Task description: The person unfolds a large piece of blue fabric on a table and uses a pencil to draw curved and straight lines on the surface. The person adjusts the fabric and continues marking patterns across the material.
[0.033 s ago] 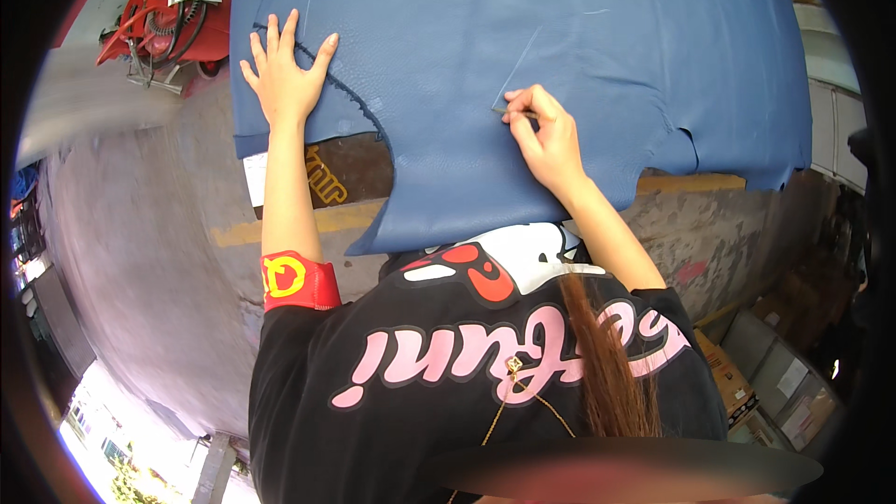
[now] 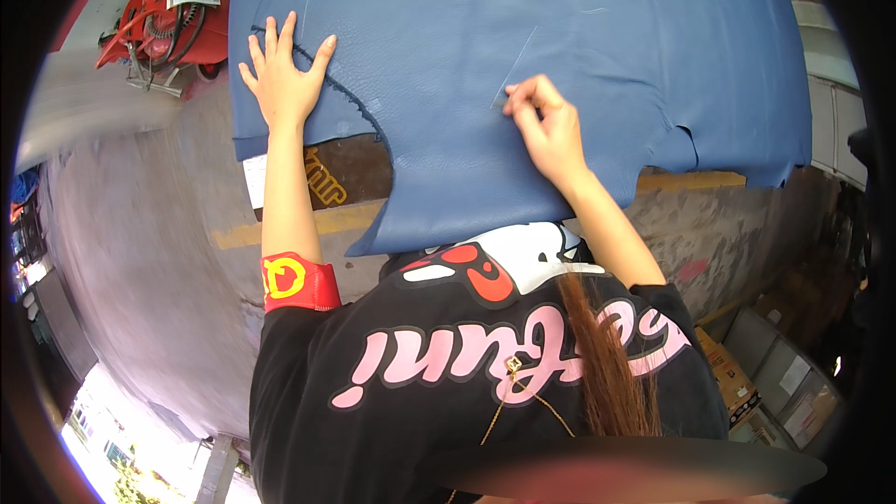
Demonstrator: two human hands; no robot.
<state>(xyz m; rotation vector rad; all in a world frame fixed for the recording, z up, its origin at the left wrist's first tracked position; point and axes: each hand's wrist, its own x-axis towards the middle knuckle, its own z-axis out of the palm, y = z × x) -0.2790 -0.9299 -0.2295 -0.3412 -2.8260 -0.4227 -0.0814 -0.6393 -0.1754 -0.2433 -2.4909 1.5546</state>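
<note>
A large blue leather hide [image 2: 579, 28] lies spread over a worktable, with thin pale lines drawn on it. My left hand [image 2: 280, 79] rests flat on the hide's left part, fingers spread, beside a curved cut-out edge. Near the hide's middle, my right hand [image 2: 546, 126] has its fingers pinched together at the lower end of one pale line. A small pale piece seems to sit between the fingertips, too small to identify.
The brown tabletop [image 2: 350, 163] shows through the cut-out, with a white paper slip [image 2: 254, 177] on it. A red machine with cables [image 2: 173, 23] stands on the grey floor at upper left. Cardboard boxes [image 2: 775, 383] sit at lower right.
</note>
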